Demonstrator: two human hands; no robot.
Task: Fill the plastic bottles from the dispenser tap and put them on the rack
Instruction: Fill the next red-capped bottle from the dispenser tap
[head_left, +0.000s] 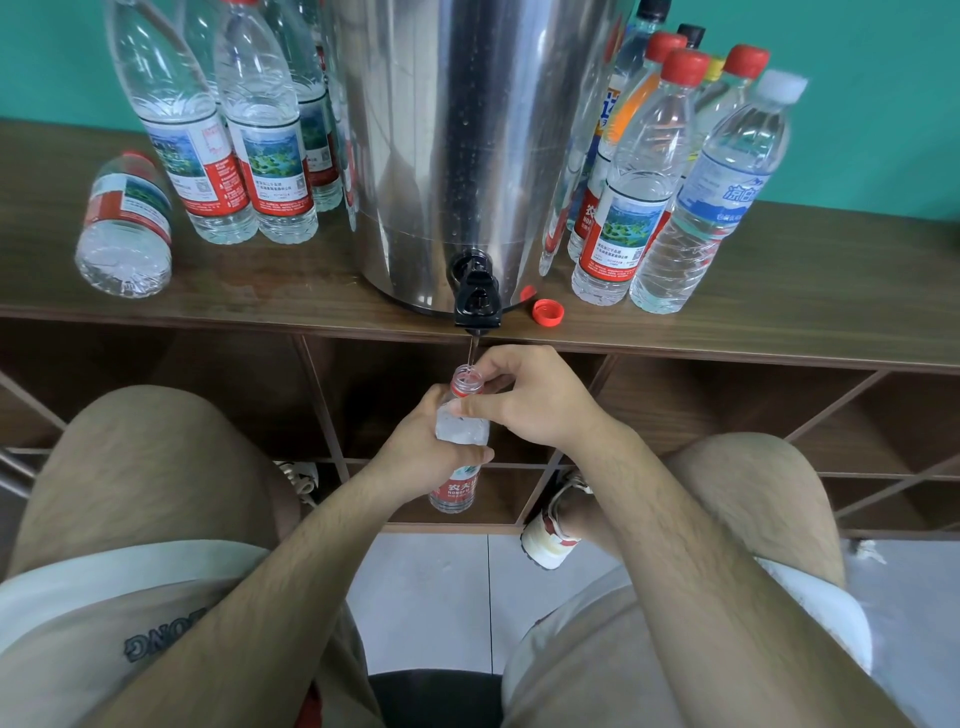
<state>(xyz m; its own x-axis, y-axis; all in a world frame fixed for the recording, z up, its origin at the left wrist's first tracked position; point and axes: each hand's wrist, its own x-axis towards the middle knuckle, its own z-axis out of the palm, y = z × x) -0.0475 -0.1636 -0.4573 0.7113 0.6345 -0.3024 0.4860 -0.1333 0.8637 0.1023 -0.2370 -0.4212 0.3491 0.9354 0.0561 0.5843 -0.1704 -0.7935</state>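
The open plastic bottle (462, 428) stands upright directly under the tap (477, 299), its mouth catching a thin stream. The left hand (423, 449) is wrapped round its middle and hides most of the body, so the fill level cannot be judged. The right hand (530, 400) pinches it just below the neck ring. Just right of the tap a loose red cap (548, 312) lies on the wooden rack (311, 291). Behind the tap rises the steel dispenser (467, 130), its top cut off by the frame. Right of the tap stand capped bottles (623, 208), some half hidden behind others; far left of it one bottle (124, 223) lies on its side.
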